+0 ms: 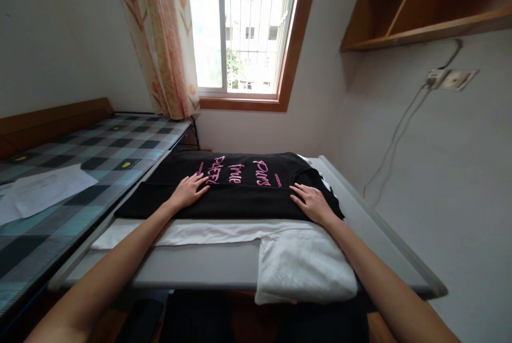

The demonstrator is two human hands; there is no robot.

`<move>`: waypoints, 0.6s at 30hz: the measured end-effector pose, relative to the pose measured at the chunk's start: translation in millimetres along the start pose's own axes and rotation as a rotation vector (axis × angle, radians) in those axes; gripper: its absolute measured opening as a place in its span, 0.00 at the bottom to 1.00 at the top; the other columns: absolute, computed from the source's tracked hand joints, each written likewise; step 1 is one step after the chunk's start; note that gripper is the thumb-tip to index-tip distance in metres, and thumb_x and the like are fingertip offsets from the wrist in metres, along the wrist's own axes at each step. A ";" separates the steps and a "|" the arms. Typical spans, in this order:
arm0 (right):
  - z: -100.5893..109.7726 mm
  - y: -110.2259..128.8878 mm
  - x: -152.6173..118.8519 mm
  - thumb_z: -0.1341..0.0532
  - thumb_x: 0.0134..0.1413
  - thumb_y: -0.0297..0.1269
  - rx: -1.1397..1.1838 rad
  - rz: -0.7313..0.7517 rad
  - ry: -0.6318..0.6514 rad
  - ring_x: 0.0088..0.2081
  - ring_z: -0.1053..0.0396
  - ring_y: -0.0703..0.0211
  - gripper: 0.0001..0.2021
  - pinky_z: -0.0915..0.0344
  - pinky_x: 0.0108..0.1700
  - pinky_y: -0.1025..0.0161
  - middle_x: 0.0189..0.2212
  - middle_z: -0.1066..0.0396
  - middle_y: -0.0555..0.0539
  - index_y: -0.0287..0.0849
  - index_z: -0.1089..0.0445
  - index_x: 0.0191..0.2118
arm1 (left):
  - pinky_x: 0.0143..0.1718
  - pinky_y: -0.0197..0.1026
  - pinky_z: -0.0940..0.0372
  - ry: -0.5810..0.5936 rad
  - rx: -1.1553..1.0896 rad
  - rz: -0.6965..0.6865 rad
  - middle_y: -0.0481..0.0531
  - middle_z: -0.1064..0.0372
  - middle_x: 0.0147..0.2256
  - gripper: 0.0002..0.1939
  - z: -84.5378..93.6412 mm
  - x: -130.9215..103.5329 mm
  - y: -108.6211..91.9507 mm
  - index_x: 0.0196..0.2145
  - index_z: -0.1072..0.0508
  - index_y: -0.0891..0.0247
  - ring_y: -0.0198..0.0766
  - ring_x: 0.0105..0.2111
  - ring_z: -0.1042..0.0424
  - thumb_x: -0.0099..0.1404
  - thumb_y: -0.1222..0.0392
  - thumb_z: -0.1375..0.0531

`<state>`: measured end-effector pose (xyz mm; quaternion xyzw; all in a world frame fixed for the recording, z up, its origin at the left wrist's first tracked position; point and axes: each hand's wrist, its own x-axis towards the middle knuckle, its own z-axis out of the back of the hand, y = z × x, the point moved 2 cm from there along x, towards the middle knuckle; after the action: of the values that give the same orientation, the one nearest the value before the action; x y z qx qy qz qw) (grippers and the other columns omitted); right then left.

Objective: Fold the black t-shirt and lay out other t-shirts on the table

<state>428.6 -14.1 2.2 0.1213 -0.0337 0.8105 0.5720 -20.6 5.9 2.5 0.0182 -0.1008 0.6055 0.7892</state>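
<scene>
A black T-shirt (pixel 240 201) with pink lettering lies sideways across the table, its near side folded over onto the printed front. My left hand (pixel 189 190) rests flat on the fold toward its left end, fingers spread over the edge beside the letters. On the right part of the same fold lies my right hand (pixel 312 202), fingers stretched out near the collar. Neither hand grips the cloth. Beneath the black shirt is a white garment (pixel 306 263); its sleeve drapes over the table's near edge, and white cloth also peeks out at the far right.
The grey table (pixel 200 268) stands beside a bed with a checked sheet (pixel 96 156), on which papers (pixel 48 193) lie. Behind are a window (pixel 248 28) and a floral curtain (pixel 160 33). A wooden shelf (pixel 432 28) and a socket with a cable (pixel 436 79) are on the right wall.
</scene>
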 end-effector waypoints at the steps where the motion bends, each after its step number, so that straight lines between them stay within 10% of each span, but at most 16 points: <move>1: 2.3 -0.5 3.3 0.56 0.65 0.53 0.006 -0.002 0.000 0.61 0.41 0.49 0.27 0.45 0.62 0.49 0.61 0.37 0.44 0.47 0.33 0.59 | 0.62 0.49 0.48 0.002 0.000 0.001 0.54 0.39 0.61 0.31 2.8 2.6 -0.4 0.60 0.34 0.55 0.48 0.62 0.41 0.69 0.38 0.56; 5: 12.1 -4.3 30.1 0.56 0.64 0.56 0.005 -0.033 -0.001 0.62 0.42 0.47 0.29 0.45 0.61 0.49 0.61 0.38 0.44 0.47 0.33 0.60 | 0.58 0.46 0.43 0.017 0.017 0.042 0.55 0.36 0.59 0.34 11.4 25.8 0.9 0.61 0.35 0.55 0.47 0.57 0.36 0.68 0.35 0.59; 11: 2.7 -6.4 80.1 0.59 0.62 0.62 -0.051 -0.129 0.100 0.66 0.50 0.45 0.34 0.50 0.64 0.48 0.66 0.47 0.45 0.49 0.40 0.64 | 0.63 0.57 0.54 0.107 0.030 0.142 0.55 0.55 0.68 0.38 0.6 64.7 14.5 0.66 0.44 0.54 0.52 0.67 0.57 0.67 0.32 0.62; 18: -19.3 -8.3 85.6 0.61 0.60 0.65 -0.013 -0.218 0.193 0.68 0.56 0.43 0.35 0.56 0.65 0.42 0.69 0.53 0.47 0.56 0.46 0.67 | 0.64 0.60 0.59 0.112 0.008 0.166 0.52 0.54 0.68 0.36 -12.1 60.7 23.7 0.66 0.44 0.52 0.51 0.67 0.57 0.67 0.33 0.59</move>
<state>406.2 71.1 3.0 0.0421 0.0292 0.7513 0.6580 -26.8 71.8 -0.5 -0.0209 -0.0550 0.6692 0.7408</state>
